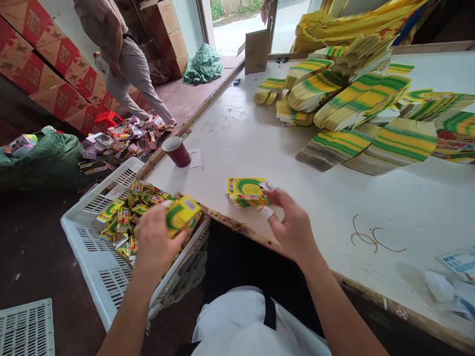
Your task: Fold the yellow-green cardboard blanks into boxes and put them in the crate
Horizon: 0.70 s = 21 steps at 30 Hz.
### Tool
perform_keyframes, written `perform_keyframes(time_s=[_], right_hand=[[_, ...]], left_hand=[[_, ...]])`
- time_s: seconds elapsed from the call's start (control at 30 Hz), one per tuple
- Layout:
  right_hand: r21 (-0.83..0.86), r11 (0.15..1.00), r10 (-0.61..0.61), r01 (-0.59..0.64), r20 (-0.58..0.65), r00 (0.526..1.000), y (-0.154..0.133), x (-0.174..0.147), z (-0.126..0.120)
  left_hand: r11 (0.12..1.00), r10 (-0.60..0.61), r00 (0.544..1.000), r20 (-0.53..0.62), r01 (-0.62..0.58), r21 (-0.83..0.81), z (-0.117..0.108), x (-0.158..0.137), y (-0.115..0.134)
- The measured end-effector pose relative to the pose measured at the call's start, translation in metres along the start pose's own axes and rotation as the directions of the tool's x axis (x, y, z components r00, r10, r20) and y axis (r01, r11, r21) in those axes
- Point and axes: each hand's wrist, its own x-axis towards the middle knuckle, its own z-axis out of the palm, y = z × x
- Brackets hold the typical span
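My left hand (158, 237) is closed around a small yellow and green box (181, 215), above the near side of a white plastic crate (85, 267). Many similar little boxes (124, 217) lie jumbled inside that crate. On the table, close to its front edge, rests a stack of flat yellow and green cartons (247, 190). My right hand (287, 217) is at the right end of this stack, thumb and index finger apart, both tips wrapped in white. Whether those fingertips touch the stack I cannot tell.
Bundles of flat cartons (334, 99) are piled on the far right of the white table (230, 143). A maroon mug (177, 152) stands by the left edge. Rubber bands (371, 237) lie at right. Beyond the table, a person (126, 59) walks past stacked red boxes (55, 54).
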Motion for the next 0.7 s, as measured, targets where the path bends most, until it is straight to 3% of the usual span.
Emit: perform_keyframes(time_s=[0.07, 0.13, 0.23, 0.33, 0.43, 0.5, 0.6, 0.7], right_hand=[[-0.190, 0.982, -0.026, 0.020, -0.029, 0.999, 0.013, 0.016, 0.000], [-0.265, 0.964, -0.024, 0.026, 0.010, 1.000, 0.024, 0.029, 0.005], [-0.284, 0.958, -0.024, 0.033, 0.036, 0.999, 0.033, 0.038, 0.013], [-0.291, 0.956, -0.022, 0.025, 0.013, 1.000, 0.029, 0.038, 0.013], [-0.275, 0.961, -0.008, -0.001, -0.032, 0.999, 0.014, 0.030, 0.005], [-0.207, 0.978, 0.014, -0.018, -0.023, 1.000, 0.000, 0.018, -0.001], [0.128, 0.989, 0.054, -0.074, 0.156, 0.986, -0.025, -0.004, -0.002], [0.448, 0.872, 0.056, -0.194, 0.303, 0.951, -0.046, -0.025, 0.007]], left_hand=[[0.993, -0.106, 0.993, -0.049, 0.108, 0.050, -0.004, 0.004, -0.024], [0.992, -0.115, 0.993, -0.024, 0.114, -0.053, -0.002, 0.001, -0.026], [0.929, -0.004, 0.986, 0.165, 0.065, -0.365, 0.009, -0.009, 0.002], [0.793, 0.081, 0.932, 0.354, 0.155, -0.589, 0.022, -0.016, 0.041], [0.592, 0.104, 0.886, 0.452, 0.310, -0.744, 0.035, -0.015, 0.069], [0.366, 0.112, 0.885, 0.453, 0.387, -0.846, 0.041, -0.013, 0.084], [0.016, 0.054, 0.925, 0.377, 0.376, -0.926, 0.042, -0.008, 0.105], [-0.105, -0.099, 0.938, 0.332, 0.322, -0.941, 0.033, 0.001, 0.126]])
